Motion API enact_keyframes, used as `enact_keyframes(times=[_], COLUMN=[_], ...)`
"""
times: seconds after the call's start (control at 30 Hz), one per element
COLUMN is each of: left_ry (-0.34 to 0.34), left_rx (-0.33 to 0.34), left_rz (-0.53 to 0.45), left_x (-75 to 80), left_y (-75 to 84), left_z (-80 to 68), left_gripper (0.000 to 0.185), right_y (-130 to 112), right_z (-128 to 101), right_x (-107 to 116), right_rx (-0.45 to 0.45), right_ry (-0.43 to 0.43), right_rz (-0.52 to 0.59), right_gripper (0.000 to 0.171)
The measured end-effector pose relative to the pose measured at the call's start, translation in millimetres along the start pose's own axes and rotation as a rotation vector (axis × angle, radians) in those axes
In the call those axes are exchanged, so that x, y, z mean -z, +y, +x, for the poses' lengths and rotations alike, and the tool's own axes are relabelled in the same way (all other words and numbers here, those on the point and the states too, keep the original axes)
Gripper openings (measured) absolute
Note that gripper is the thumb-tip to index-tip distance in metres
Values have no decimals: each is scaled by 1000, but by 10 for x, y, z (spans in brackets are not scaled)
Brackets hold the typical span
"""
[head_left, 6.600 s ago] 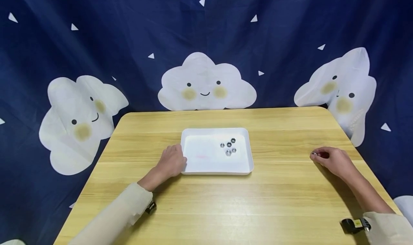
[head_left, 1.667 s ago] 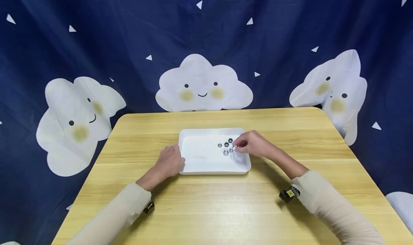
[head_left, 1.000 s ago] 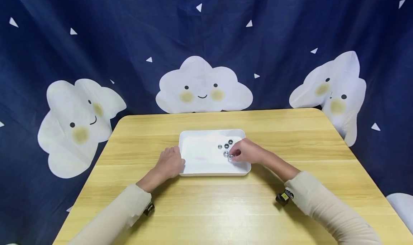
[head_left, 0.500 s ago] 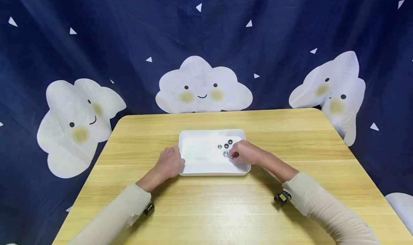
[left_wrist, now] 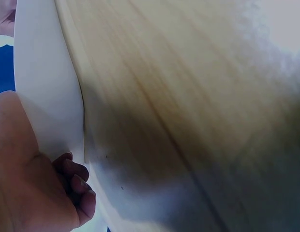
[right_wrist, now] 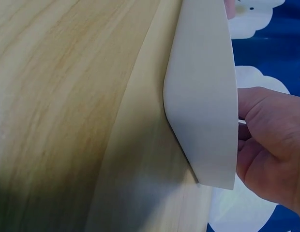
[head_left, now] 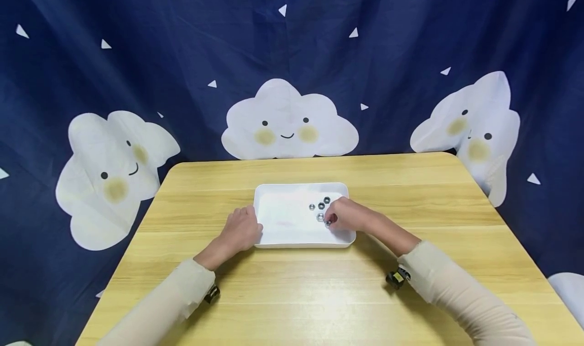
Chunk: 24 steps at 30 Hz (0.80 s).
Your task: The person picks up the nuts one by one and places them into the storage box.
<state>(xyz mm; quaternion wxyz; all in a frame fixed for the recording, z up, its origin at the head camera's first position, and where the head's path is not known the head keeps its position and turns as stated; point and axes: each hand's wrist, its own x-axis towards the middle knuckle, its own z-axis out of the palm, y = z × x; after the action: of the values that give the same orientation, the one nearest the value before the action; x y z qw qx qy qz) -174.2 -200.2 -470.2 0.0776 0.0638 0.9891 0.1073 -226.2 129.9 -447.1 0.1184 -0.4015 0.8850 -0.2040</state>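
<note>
A shallow white tray lies on the wooden table. My left hand grips its left wall, and in the left wrist view the fingers are curled at the tray's end. Over the tray's right side, my right hand reaches in and pinches a silver hex nut low near the floor. Just left of those fingertips sits a larger silver nut. Behind it are a small silver nut and two dark nuts. The tray wall partly covers the right fingers in the right wrist view.
The pale wooden table extends around the tray. At its far edge hangs a dark blue curtain with white clouds. Black wrist cameras hang under both sleeves.
My right hand came from the table's right side with a nut, into the tray, then moved slightly toward the tray's front and lower. My left hand has stayed at the tray's left wall.
</note>
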Motion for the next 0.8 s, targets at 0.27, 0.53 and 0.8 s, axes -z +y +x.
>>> enact_keyframes(times=[0.27, 0.53, 0.8], left_ry=[-5, -81, -109], left_rx=[-13, -29, -35], left_rz=[-25, -50, -78], left_x=[25, 100, 177], left_y=[-20, -68, -51], left_z=[3, 17, -23], left_gripper=[31, 31, 27], right_y=[-6, -36, -22], right_z=[-35, -113, -327], right_x=[39, 191, 429], right_rx=[34, 106, 44], right_ry=[31, 173, 253], right_rz=[-25, -75, -93], right_gripper=[16, 9, 11])
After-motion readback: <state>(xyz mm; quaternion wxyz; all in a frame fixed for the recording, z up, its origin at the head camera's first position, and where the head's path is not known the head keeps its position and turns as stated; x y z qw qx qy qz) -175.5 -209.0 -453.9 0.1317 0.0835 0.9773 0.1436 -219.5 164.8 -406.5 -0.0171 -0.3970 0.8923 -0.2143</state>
